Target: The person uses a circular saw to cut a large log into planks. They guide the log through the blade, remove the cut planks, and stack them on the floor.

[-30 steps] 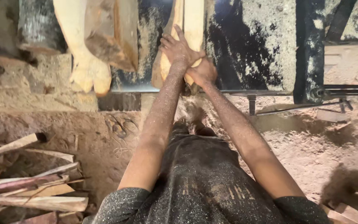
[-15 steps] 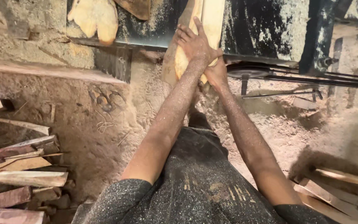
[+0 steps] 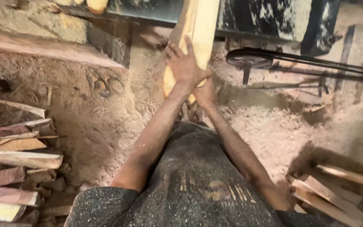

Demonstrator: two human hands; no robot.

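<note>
A long pale wooden plank [image 3: 200, 29] runs from the dark machine table [image 3: 274, 17] at the top down toward me. My left hand [image 3: 184, 63] lies flat on the plank's near end, fingers spread, gripping its edge. Below and behind it, my right hand [image 3: 204, 93] holds the plank's lower end, partly hidden by the left wrist. Both forearms are dusted with sawdust. My dark speckled shirt fills the lower middle of the view.
A drive belt and pulley [image 3: 248, 59] sit right of the plank under the machine. Sawdust [image 3: 274, 130] heaps cover the ground. Stacked wood offcuts [image 3: 17, 159] lie at the left, more cut strips [image 3: 332, 189] at the lower right. A reddish beam [image 3: 47, 48] crosses the upper left.
The view has tilted downward and the plank has come back toward me with both hands on its end. The machine table has shifted up in view.
</note>
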